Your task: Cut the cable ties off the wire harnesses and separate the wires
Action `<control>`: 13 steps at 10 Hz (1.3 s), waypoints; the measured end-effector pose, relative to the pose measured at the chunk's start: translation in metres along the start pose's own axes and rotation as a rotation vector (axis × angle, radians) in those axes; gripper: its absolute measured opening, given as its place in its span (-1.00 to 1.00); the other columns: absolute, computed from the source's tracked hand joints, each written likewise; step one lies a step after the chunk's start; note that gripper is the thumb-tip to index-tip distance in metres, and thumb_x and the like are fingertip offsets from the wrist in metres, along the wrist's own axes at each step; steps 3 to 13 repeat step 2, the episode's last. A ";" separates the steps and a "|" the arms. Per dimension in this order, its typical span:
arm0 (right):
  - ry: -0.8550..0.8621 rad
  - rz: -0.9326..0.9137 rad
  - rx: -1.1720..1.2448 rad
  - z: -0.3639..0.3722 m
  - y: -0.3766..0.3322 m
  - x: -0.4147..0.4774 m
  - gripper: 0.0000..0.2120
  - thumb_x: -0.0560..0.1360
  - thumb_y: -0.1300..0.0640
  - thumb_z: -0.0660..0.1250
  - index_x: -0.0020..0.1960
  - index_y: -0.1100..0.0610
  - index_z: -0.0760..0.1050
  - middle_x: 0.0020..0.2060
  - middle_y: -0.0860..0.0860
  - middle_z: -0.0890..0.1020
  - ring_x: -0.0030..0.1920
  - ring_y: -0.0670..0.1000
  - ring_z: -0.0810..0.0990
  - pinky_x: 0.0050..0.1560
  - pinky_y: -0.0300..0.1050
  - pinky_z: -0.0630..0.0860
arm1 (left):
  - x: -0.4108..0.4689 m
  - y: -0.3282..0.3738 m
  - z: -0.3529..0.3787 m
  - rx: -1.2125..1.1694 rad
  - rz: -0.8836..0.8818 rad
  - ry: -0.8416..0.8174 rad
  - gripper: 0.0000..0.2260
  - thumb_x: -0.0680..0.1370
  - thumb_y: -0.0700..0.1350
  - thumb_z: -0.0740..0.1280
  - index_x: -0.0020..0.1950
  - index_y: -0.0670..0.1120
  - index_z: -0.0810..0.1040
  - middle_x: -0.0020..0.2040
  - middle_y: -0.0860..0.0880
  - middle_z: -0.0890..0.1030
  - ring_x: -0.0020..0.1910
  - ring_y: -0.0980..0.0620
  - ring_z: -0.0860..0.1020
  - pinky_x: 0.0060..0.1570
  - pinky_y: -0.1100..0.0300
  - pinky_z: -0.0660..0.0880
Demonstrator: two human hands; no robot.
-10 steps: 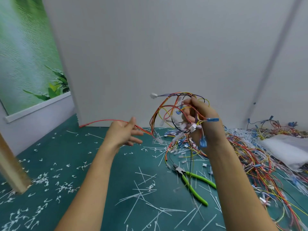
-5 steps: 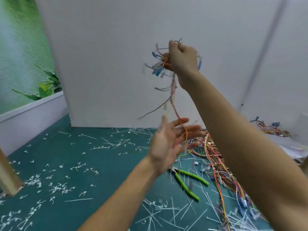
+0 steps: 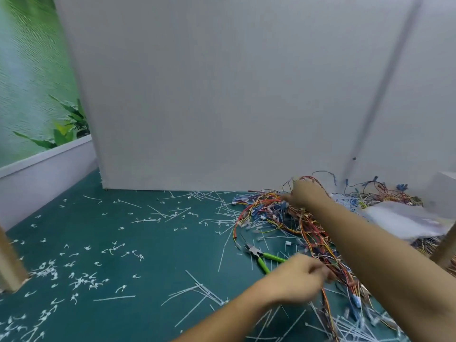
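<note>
While the right hand (image 3: 304, 193) reaches far out over the heap of wires (image 3: 291, 218) at the back right of the green desk (image 3: 148, 243), it blurs at the fingers, so whether it grips any strands cannot be told. Left hand (image 3: 296, 277) sits low at the heap's near edge, fingers curled, its grasp also unclear. Green-handled cutters (image 3: 261, 257) lie on the desk just beside that hand. Cut cable ties (image 3: 197, 292) litter the surface.
</note>
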State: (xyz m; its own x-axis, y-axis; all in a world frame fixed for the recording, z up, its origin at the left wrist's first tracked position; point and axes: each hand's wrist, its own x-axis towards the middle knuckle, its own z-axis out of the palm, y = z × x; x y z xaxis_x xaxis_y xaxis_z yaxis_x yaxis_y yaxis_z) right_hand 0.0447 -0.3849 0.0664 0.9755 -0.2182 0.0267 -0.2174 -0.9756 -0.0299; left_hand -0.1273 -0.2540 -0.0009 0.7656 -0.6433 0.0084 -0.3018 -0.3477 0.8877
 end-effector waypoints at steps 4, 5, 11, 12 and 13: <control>0.229 -0.063 -0.012 -0.026 -0.048 -0.030 -0.65 0.64 -0.09 0.25 0.12 0.20 0.55 0.07 0.18 0.64 -0.01 0.21 0.61 0.01 0.10 0.61 | 0.010 -0.019 -0.072 -0.064 -0.067 0.268 -0.75 0.65 -0.04 0.26 -0.06 -0.12 0.67 -0.20 0.01 0.70 -0.27 0.10 0.64 -0.16 0.10 0.56; 0.229 -0.063 -0.012 -0.026 -0.048 -0.030 -0.65 0.64 -0.09 0.25 0.12 0.20 0.55 0.07 0.18 0.64 -0.01 0.21 0.61 0.01 0.10 0.61 | 0.010 -0.019 -0.072 -0.064 -0.067 0.268 -0.75 0.65 -0.04 0.26 -0.06 -0.12 0.67 -0.20 0.01 0.70 -0.27 0.10 0.64 -0.16 0.10 0.56; 0.229 -0.063 -0.012 -0.026 -0.048 -0.030 -0.65 0.64 -0.09 0.25 0.12 0.20 0.55 0.07 0.18 0.64 -0.01 0.21 0.61 0.01 0.10 0.61 | 0.010 -0.019 -0.072 -0.064 -0.067 0.268 -0.75 0.65 -0.04 0.26 -0.06 -0.12 0.67 -0.20 0.01 0.70 -0.27 0.10 0.64 -0.16 0.10 0.56; 0.229 -0.063 -0.012 -0.026 -0.048 -0.030 -0.65 0.64 -0.09 0.25 0.12 0.20 0.55 0.07 0.18 0.64 -0.01 0.21 0.61 0.01 0.10 0.61 | 0.010 -0.019 -0.072 -0.064 -0.067 0.268 -0.75 0.65 -0.04 0.26 -0.06 -0.12 0.67 -0.20 0.01 0.70 -0.27 0.10 0.64 -0.16 0.10 0.56; 0.229 -0.063 -0.012 -0.026 -0.048 -0.030 -0.65 0.64 -0.09 0.25 0.12 0.20 0.55 0.07 0.18 0.64 -0.01 0.21 0.61 0.01 0.10 0.61 | 0.010 -0.019 -0.072 -0.064 -0.067 0.268 -0.75 0.65 -0.04 0.26 -0.06 -0.12 0.67 -0.20 0.01 0.70 -0.27 0.10 0.64 -0.16 0.10 0.56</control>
